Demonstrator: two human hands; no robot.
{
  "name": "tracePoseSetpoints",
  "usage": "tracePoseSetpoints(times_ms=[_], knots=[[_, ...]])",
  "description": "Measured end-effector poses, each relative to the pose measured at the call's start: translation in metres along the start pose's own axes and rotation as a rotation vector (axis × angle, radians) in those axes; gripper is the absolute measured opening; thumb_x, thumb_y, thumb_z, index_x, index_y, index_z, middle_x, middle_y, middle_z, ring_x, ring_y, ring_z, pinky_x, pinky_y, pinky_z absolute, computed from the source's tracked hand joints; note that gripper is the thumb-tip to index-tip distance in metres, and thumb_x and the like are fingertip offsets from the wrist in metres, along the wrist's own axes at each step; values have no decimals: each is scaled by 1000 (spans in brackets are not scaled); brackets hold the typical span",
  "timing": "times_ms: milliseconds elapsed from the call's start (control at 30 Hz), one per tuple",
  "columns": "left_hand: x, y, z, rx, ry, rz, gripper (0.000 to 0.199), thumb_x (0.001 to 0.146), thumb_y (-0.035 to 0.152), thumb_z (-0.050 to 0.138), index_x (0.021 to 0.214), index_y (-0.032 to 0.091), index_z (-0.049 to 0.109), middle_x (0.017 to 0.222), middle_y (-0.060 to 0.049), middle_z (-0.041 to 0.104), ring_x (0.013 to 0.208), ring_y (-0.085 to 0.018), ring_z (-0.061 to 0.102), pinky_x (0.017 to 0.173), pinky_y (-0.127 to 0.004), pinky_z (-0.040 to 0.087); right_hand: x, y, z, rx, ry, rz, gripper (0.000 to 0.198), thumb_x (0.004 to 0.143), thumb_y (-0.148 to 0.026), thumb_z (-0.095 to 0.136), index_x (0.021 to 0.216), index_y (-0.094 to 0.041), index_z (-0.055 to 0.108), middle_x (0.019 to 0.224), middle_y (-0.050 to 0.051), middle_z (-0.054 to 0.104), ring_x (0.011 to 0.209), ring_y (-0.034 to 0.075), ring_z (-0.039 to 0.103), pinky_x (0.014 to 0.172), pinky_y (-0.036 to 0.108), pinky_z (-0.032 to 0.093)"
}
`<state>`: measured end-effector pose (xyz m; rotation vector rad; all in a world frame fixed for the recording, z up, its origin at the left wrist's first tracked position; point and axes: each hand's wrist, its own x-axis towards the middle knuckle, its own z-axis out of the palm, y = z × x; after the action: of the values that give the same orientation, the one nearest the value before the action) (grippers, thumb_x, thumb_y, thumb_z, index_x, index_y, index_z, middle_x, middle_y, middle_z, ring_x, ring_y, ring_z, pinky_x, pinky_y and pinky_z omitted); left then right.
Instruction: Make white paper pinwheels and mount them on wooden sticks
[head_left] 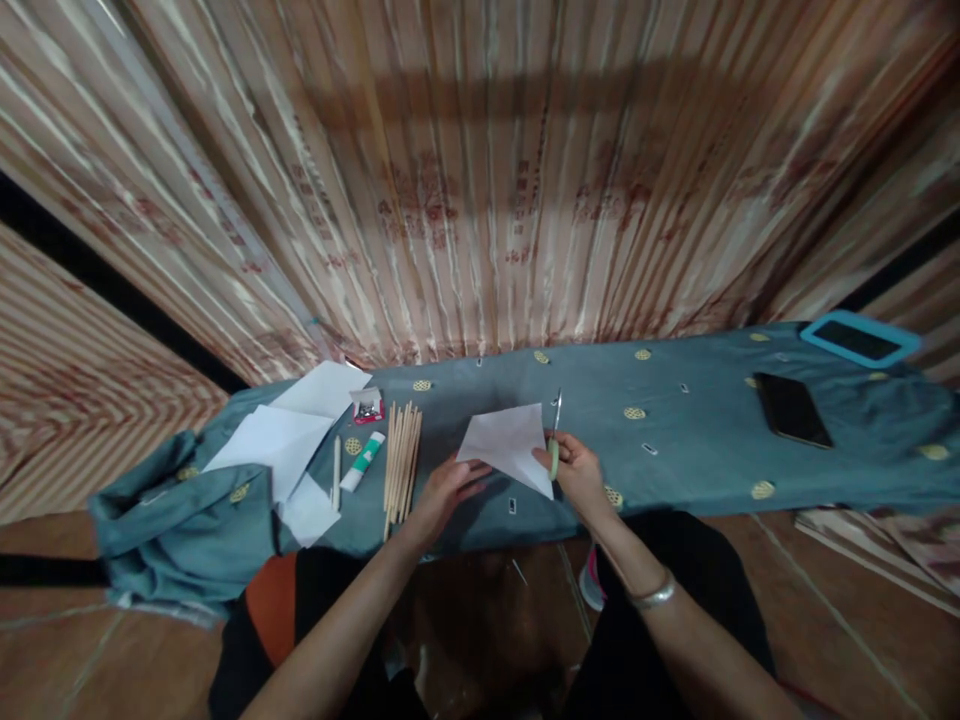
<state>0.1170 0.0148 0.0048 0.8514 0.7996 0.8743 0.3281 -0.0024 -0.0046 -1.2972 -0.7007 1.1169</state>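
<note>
A piece of white paper (pixel 508 440) is held up over the cloth, between my two hands. My left hand (pixel 448 487) grips its lower left edge, with the thumb on top and the fingers beneath. Wrapped around the green handles of a pair of scissors (pixel 555 455) is my right hand (pixel 576 474), at the paper's right edge. The blades point away from me and stand just beside the paper. My right fingertips also reach the paper's edge. Whether the blades are parted is too small to tell.
Left of my hands lie a bundle of wooden sticks (pixel 403 462), a green and white glue tube (pixel 363 461), a white stick (pixel 337 472), a small red box (pixel 367 406) and white sheets (pixel 281 440). A phone (pixel 792 409) and a blue-framed tablet (pixel 859 338) rest far right.
</note>
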Motion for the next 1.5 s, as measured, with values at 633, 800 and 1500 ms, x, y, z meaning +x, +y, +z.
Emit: tracePoseSetpoints(times_ms=[633,800,1500], knots=[[4,-16,15,99,315,69,42,52,31,83,88,15,69,93,-9,74,87,-25,69,84,-38,53,-13,17,22,-126,-177,24,49,54,-48,81,88,-19,60,73,3,72,67,20,65,61,30,50],[9,2,18,221,335,187,40,58,29,81,93,15,69,97,-9,74,92,-25,68,86,-37,52,-25,16,23,-123,-286,24,47,56,-51,82,83,-19,61,69,0,69,64,17,63,58,27,49],[21,54,-3,77,601,402,47,61,29,79,104,18,63,107,-8,72,106,-25,66,93,-37,51,-67,-5,42,-340,-765,60,32,75,-39,71,99,-20,65,77,0,68,67,17,61,62,26,44]])
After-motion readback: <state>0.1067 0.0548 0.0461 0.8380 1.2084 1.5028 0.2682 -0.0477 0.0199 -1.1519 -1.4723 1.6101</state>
